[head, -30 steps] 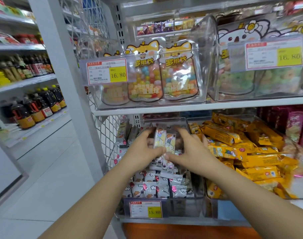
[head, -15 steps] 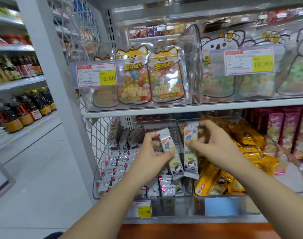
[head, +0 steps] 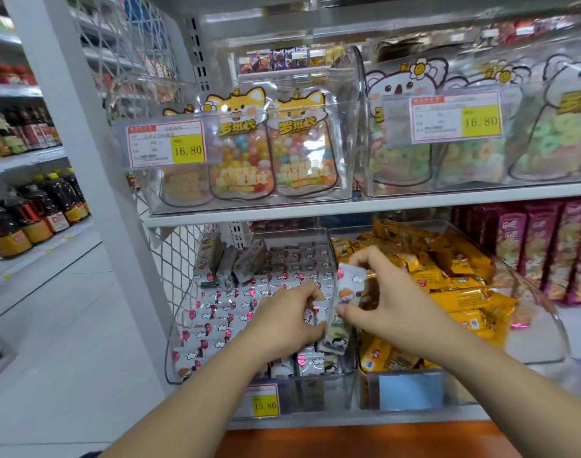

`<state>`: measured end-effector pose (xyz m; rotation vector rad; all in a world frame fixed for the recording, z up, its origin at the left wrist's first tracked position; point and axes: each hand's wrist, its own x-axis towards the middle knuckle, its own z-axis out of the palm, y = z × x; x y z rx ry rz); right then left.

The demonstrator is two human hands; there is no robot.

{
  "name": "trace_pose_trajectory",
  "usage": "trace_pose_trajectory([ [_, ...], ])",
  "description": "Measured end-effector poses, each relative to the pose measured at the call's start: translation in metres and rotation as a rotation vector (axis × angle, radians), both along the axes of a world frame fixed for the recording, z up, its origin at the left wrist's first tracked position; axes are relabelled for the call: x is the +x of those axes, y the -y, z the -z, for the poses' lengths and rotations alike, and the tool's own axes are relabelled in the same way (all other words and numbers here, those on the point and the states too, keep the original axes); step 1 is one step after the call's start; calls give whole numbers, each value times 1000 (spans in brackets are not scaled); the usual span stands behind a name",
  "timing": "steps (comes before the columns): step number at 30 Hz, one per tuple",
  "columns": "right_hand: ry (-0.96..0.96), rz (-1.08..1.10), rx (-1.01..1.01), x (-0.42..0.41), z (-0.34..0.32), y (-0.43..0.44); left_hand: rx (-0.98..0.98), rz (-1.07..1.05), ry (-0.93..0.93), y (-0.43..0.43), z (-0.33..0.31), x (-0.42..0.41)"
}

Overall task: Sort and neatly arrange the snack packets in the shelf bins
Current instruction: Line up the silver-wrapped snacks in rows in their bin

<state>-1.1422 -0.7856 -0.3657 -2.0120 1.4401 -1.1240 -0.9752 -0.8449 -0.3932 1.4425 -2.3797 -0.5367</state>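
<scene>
Fingers of the right hand pinch a grey snack packet just above the wall shared by the left bin and the right bin; the left hand grips a second packet against the rows of grey packets there, hiding some. Yellow packets heap in the right bin; candy bags stand on the shelf above.

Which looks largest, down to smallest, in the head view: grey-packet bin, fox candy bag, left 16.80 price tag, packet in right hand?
Grey-packet bin
Fox candy bag
Left 16.80 price tag
Packet in right hand
</scene>
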Motion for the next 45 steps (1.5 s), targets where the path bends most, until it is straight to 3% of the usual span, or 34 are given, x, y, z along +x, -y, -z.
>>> trace_pose_trajectory([
  [5,-524,15,-89,8,11,1,7,52,109,2,-8,4],
  [9,-771,56,-142,15,23,1,49,64,108,4,-5,11],
  [16,-918,88,-116,19,24,5,48,65,23,6,6,12],
  [22,-933,65,-99,18,28,4,-58,14,-55,-2,6,35],
  [26,-795,38,-95,14,23,1,-287,-174,-100,-1,8,57],
  [29,-666,66,-124,15,23,4,-485,-331,55,15,7,63],
  [33,-589,85,-163,13,26,11,-464,-409,334,42,9,61],
  [38,-542,97,-178,6,27,18,-494,-399,479,62,13,54],
  [42,-505,86,-177,3,28,21,-612,-369,438,66,12,49],
  [45,-486,84,-183,3,28,21,-558,-336,293,62,10,45],
])
